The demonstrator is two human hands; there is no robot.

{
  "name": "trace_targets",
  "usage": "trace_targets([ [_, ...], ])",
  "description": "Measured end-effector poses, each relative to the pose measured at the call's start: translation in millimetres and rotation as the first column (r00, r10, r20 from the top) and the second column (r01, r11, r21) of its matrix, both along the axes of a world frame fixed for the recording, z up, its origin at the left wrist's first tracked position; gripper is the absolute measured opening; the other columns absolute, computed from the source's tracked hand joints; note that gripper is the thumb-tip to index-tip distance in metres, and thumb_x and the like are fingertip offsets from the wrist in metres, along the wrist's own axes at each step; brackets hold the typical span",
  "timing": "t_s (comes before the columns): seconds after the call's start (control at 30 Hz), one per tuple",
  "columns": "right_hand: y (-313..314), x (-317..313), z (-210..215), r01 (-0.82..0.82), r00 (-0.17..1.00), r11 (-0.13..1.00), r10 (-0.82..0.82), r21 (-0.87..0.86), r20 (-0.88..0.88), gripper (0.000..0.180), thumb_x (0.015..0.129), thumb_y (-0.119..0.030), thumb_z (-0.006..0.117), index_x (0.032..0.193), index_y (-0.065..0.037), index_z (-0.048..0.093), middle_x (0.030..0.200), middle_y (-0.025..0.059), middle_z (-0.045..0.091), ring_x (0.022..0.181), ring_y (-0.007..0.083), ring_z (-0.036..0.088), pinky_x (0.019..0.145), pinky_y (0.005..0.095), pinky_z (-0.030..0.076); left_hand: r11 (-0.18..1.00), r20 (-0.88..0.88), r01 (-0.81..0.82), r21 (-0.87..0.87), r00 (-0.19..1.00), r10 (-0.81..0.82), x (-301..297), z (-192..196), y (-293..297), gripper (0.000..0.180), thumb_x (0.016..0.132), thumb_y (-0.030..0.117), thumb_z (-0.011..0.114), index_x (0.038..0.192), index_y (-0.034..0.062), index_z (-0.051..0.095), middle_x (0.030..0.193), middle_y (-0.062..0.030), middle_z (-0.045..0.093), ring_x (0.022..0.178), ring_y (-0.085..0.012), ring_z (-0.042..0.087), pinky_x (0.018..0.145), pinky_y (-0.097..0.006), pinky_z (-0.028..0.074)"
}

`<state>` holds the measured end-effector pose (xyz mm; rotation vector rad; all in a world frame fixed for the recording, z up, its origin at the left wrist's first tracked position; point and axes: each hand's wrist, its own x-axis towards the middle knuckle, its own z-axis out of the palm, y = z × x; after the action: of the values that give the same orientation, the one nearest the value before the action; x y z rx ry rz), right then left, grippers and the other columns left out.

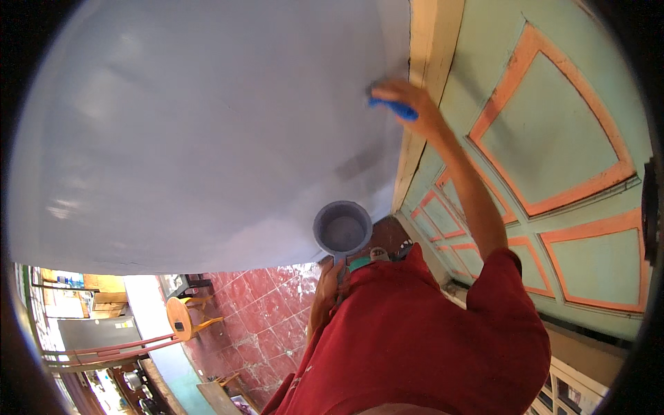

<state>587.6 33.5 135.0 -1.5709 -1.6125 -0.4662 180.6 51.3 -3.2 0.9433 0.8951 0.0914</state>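
My right hand [419, 102] is raised, fingers closed around the blue handle of what looks like a paintbrush [395, 108]. Its dark tip meets the grey wall [228, 131] close to a cream door frame [434, 41]. Lower down, in front of my chest, my left hand [328, 282] grips the handle of a grey plastic dipper [318, 227]. Inside the dipper is a grey coating or liquid, much like the wall in colour. A darker, wet-looking patch [363, 162] shows on the wall between brush and dipper.
To the right stands a green panelled door [581, 131] with orange trim. Red floor tiles [266, 321], spattered with white, lie below. A yellow stool [181, 318] with a small dark object on it is at lower left. Several small items [379, 254] sit near the wall's foot.
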Motion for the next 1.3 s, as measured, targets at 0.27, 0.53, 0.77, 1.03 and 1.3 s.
trace_targets([
  [0.27,15,-33,89,-0.041,0.975,0.816,-0.094,0.577,0.203,0.034,0.074,0.011,0.061,0.104,-0.002,0.07,0.107,0.0107,0.07,0.099,0.0272,0.067,0.086,0.033,0.055,0.994,-0.047,-0.049,-0.096,0.998,0.045,6,-4,-11,0.021,0.102,0.029,0.046,0.099,0.0092,0.05,0.061,-0.0009,0.045,0.041,-0.0082,0.035,0.036,-0.022,0.025],
  [0.53,-3,-58,-130,0.011,0.999,0.993,-0.005,0.122,-0.052,0.037,0.08,0.0,0.063,0.116,-0.005,0.067,0.115,0.0131,0.065,0.104,0.0307,0.064,0.09,0.0391,0.053,0.994,-0.004,-0.068,-0.087,0.998,0.068,14,0,-21,0.022,0.102,0.03,0.046,0.098,0.0082,0.049,0.059,-0.0011,0.045,0.042,-0.0087,0.036,0.037,-0.024,0.025],
  [0.77,-38,-70,-158,-0.168,0.934,0.986,0.166,0.022,-0.317,0.044,0.075,0.008,0.062,0.117,-0.006,0.065,0.114,0.0131,0.066,0.106,0.031,0.063,0.091,0.0373,0.052,0.997,0.019,0.014,0.076,1.0,-0.015,20,5,-20,0.023,0.101,0.028,0.046,0.096,0.0061,0.047,0.059,-0.0016,0.043,0.043,-0.0097,0.036,0.039,-0.026,0.026],
  [1.03,-87,-92,-105,0.066,0.697,0.994,0.015,0.084,-0.717,0.022,0.083,-0.005,0.073,0.105,-0.003,0.069,0.098,0.0094,0.07,0.089,0.0179,0.068,0.071,0.0278,0.056,0.979,-0.169,0.107,0.175,0.983,-0.077,31,31,-26,0.029,0.098,0.025,0.053,0.117,0.0036,0.053,0.098,-0.0124,0.056,0.089,-0.0257,0.055,0.074,-0.038,0.044],
  [1.3,-83,-129,-84,-0.252,0.565,0.942,-0.042,-0.221,-0.824,0.018,0.085,-0.012,0.074,0.099,0.0,0.071,0.088,0.009,0.071,0.074,0.0153,0.067,0.063,0.0288,0.054,0.789,-0.373,0.481,0.383,0.862,-0.344,28,37,-31,0.041,0.087,0.009,0.064,0.126,0.0007,0.054,0.122,-0.0237,0.053,0.113,-0.0418,0.052,0.09,-0.046,0.045],
])
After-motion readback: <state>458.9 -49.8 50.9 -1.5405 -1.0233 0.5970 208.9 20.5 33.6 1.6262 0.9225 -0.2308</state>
